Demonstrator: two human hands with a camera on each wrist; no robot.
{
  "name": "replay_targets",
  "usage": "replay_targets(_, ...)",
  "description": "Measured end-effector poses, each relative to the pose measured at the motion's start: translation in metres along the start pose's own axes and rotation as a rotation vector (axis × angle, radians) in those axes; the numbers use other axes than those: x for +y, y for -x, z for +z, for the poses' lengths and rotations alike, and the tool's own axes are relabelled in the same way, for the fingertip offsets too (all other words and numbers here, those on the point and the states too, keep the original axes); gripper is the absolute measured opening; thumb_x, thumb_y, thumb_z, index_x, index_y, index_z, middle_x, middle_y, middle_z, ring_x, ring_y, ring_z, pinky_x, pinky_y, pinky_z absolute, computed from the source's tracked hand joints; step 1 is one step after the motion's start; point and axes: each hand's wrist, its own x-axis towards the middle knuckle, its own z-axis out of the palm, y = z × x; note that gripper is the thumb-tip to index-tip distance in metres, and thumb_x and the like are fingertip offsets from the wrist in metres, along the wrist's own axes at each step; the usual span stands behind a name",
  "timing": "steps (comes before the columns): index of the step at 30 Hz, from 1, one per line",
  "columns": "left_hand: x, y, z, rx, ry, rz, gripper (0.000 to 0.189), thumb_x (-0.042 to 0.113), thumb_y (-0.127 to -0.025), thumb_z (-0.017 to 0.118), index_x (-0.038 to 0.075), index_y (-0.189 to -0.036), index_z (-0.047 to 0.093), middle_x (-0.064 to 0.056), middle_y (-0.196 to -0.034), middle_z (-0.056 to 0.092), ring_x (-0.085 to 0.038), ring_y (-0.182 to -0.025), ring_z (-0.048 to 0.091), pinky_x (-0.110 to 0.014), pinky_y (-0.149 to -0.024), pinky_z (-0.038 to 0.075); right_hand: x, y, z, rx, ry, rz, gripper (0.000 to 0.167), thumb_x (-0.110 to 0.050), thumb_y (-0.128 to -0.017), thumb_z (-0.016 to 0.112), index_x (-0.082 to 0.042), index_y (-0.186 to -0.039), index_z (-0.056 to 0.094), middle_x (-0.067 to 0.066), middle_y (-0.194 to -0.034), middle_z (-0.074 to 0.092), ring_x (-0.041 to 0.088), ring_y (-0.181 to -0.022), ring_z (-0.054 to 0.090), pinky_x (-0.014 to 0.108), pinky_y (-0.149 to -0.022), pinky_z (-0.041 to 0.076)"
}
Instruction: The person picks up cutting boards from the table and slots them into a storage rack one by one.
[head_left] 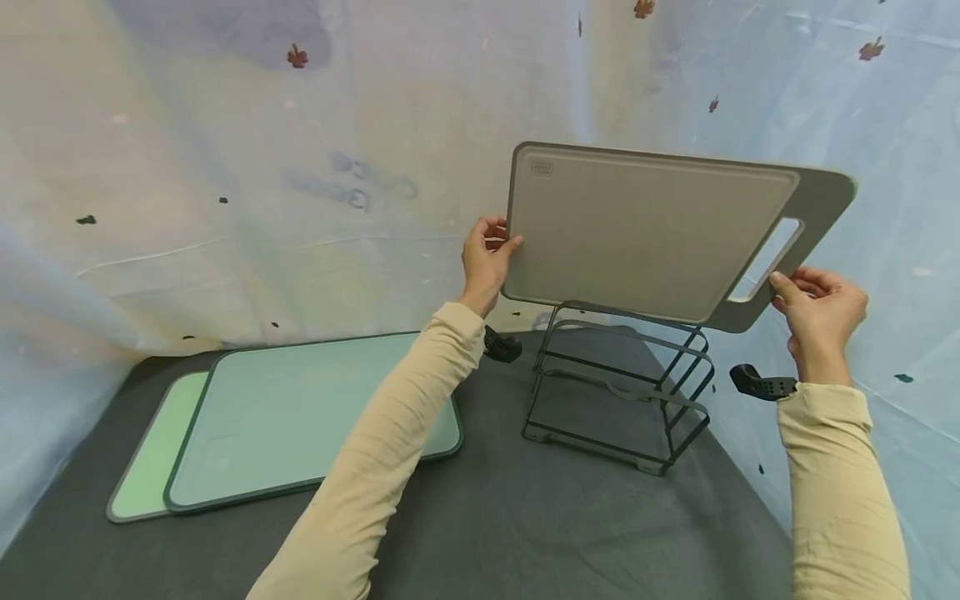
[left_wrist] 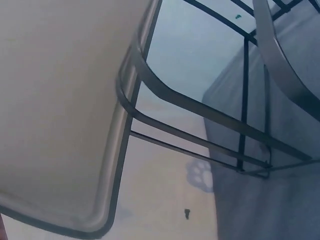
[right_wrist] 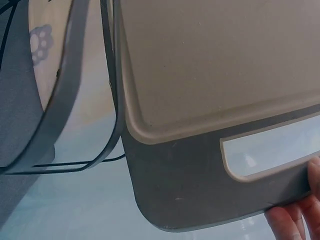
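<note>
A beige cutting board (head_left: 645,225) with a grey rim and a slot handle is held up between both hands. My left hand (head_left: 487,258) pinches its left edge, thumb on the front face. At the handle end, my right hand (head_left: 817,312) grips the outer edge beside the slot. Under the board stands a black wire rack (head_left: 615,375) with several upright loops. The board's lower edge is right at the top of the rear loops. In the left wrist view the board (left_wrist: 60,110) overlaps a rack loop (left_wrist: 200,112); in the right wrist view fingertips (right_wrist: 285,222) hold the handle end.
To the left, a pale blue-green board (head_left: 300,417) with a dark rim lies partly over a light green board (head_left: 153,458). Both rest on the dark grey cloth (head_left: 525,517). A patterned curtain (head_left: 375,167) hangs behind and at the sides.
</note>
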Motion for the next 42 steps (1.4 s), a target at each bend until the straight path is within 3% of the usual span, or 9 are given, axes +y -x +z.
replay_targets(7,-0.010,0.005,0.002,-0.020,-0.013,-0.006,0.026,0.004,-0.085,0.075,0.004,-0.108,0.064,-0.007,-0.096,0.061,-0.021,-0.085,0.058,-0.029,-0.074,0.049,0.008,0.001,-0.009,-0.013,0.006,0.030,0.017,0.005,-0.075,0.079,-0.008,-0.080,0.070,-0.001,-0.071,0.064,0.006,-0.058,0.062,0.017,-0.051,0.052)
replay_targets(16,-0.023,0.012,0.001,-0.006,-0.012,-0.048,0.026,0.005,-0.086,0.074,0.003,-0.110,0.065,-0.009,-0.098,0.062,-0.022,-0.083,0.058,-0.029,-0.073,0.050,0.022,0.002,-0.014,-0.017,0.125,0.051,0.016,-0.002,-0.078,0.078,-0.014,-0.081,0.069,-0.005,-0.073,0.063,0.003,-0.061,0.063,0.016,-0.053,0.051)
replay_targets(33,-0.042,0.021,0.003,-0.030,-0.018,-0.108,0.024,0.004,-0.086,0.073,0.002,-0.110,0.067,-0.010,-0.099,0.062,-0.023,-0.085,0.058,-0.030,-0.075,0.051,0.045,0.002,-0.030,-0.064,0.181,0.093,0.015,-0.004,-0.079,0.079,-0.012,-0.084,0.067,-0.004,-0.074,0.064,0.004,-0.062,0.064,0.017,-0.053,0.052)
replay_targets(42,-0.048,0.027,-0.005,-0.059,-0.044,-0.150,0.021,0.004,-0.088,0.072,0.003,-0.108,0.067,-0.010,-0.099,0.062,-0.024,-0.084,0.058,-0.033,-0.075,0.051,0.054,0.010,-0.031,-0.166,0.169,0.123,0.017,0.005,-0.083,0.072,-0.007,-0.086,0.061,-0.006,-0.069,0.063,0.003,-0.060,0.064,0.019,-0.054,0.053)
